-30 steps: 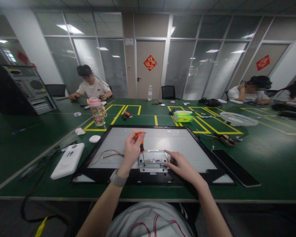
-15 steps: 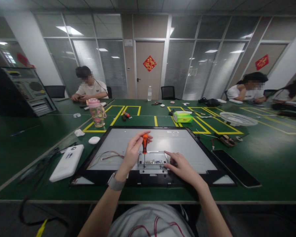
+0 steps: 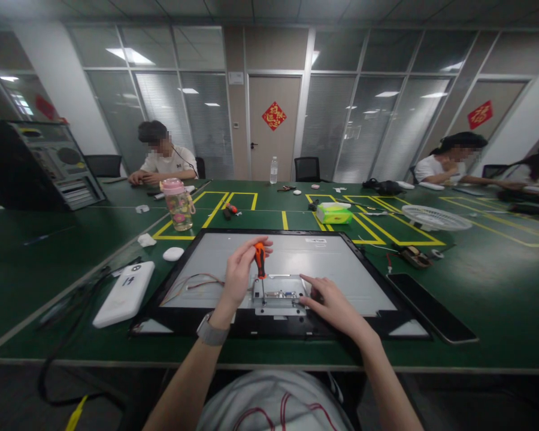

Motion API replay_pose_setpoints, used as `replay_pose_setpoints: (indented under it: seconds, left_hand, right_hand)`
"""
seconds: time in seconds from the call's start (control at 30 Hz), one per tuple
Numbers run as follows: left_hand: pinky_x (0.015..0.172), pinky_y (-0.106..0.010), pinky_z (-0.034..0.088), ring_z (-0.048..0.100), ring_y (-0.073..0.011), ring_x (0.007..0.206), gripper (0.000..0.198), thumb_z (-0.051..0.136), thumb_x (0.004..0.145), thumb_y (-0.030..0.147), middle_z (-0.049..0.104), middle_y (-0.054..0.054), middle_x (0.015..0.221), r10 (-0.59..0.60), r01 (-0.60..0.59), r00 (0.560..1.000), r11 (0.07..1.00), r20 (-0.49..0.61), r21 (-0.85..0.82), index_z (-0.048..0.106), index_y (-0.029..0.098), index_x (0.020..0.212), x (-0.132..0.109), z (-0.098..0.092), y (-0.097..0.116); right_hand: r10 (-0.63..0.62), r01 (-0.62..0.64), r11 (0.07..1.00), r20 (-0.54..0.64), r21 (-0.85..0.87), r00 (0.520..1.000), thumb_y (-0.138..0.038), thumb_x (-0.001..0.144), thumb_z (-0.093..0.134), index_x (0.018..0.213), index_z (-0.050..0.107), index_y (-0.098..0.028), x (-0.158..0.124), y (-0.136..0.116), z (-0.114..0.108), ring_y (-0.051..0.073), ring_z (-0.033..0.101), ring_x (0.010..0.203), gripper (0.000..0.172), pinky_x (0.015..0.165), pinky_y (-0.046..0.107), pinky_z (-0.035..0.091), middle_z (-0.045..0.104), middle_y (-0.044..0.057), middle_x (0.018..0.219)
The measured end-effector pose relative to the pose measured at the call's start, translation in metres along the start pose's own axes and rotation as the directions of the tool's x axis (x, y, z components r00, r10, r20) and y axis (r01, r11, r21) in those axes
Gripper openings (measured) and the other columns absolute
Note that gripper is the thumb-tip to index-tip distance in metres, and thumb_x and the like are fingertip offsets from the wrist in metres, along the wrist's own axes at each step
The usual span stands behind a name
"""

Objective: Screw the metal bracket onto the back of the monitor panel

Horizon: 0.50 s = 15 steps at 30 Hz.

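Observation:
My left hand is closed around the orange and black handle of a screwdriver. The screwdriver stands nearly upright, its tip down at the left part of a metal bracket that carries a small board with connectors. At the bracket's right edge, my right hand rests with index finger stretched out and thumb spread from it, both touching the metal; its other fingers are curled. Under both hands lies a flat display panel with a grey back and black frame. Thin wires run across its left side.
Left of the panel are a white power bank, a white case and a pink-lidded bottle. A phone lies to the right. Beyond sit a green tissue pack and a white fan grille. Other people sit across the table.
The screwdriver's handle has tipped slightly to the left, and my left hand has shifted slightly with it. My right hand stays on the bracket.

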<state>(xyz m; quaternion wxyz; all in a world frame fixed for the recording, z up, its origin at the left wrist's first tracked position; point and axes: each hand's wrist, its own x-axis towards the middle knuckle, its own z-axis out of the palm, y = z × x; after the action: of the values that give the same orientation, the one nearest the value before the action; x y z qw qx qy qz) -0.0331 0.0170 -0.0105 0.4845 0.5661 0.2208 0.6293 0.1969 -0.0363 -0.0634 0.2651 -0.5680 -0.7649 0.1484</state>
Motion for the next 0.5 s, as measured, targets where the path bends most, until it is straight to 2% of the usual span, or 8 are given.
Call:
replay_pose_setpoints:
  seconds: [0.13, 0.23, 0.33, 0.5]
  left_hand:
    - [0.076, -0.029, 0.049, 0.064, -0.0156, 0.075, 0.030, 0.061, 0.084, 0.034, 0.069, -0.007, 0.091, 0.002, -0.001, 0.999, 1.000, -0.042, 0.030, 0.070, 0.017, 0.106, 0.0005, -0.0010, -0.0017]
    - [0.066, -0.022, 0.045, 0.058, -0.0118, 0.073, 0.017, 0.070, 0.077, 0.028, 0.061, -0.003, 0.084, 0.106, -0.099, 0.993, 0.988, -0.053, 0.122, 0.072, 0.019, 0.091, 0.0017, -0.0017, -0.0019]
    - [0.061, -0.020, 0.042, 0.053, -0.0098, 0.070, 0.009, 0.070, 0.077, 0.026, 0.052, -0.001, 0.082, 0.178, -0.167, 0.983, 0.971, -0.052, 0.172, 0.071, 0.019, 0.083, 0.0026, -0.0020, -0.0009]
    - [0.060, -0.021, 0.041, 0.052, -0.0105, 0.069, 0.012, 0.068, 0.078, 0.029, 0.051, -0.001, 0.082, 0.158, -0.142, 0.984, 0.973, -0.079, 0.180, 0.070, 0.018, 0.083, 0.0021, -0.0012, 0.0003]
  right_hand:
    - [0.004, -0.004, 1.000, 0.001, 0.001, 1.000, -0.045, 0.089, 0.056, 0.134, 0.053, -0.016, -0.0001, -0.0005, -0.0002, 0.025, 0.054, 0.085, 0.054, 0.084, 0.038, 0.043, 0.061, 0.006, 0.084]
    - [0.007, -0.007, 1.000, 0.010, -0.004, 1.000, -0.045, 0.089, 0.057, 0.134, 0.053, -0.017, 0.0000, 0.0004, 0.0004, 0.025, 0.053, 0.085, 0.053, 0.084, 0.038, 0.043, 0.061, 0.005, 0.083]
    - [0.003, -0.003, 1.000, 0.016, 0.004, 1.000, -0.044, 0.089, 0.057, 0.134, 0.052, -0.016, 0.0001, 0.0014, 0.0006, 0.025, 0.053, 0.085, 0.053, 0.083, 0.038, 0.043, 0.061, 0.005, 0.084]
    - [0.001, -0.001, 1.000, 0.009, 0.000, 1.000, -0.044, 0.089, 0.057, 0.134, 0.053, -0.016, 0.0009, 0.0021, 0.0006, 0.025, 0.054, 0.084, 0.053, 0.082, 0.038, 0.043, 0.062, 0.006, 0.083]
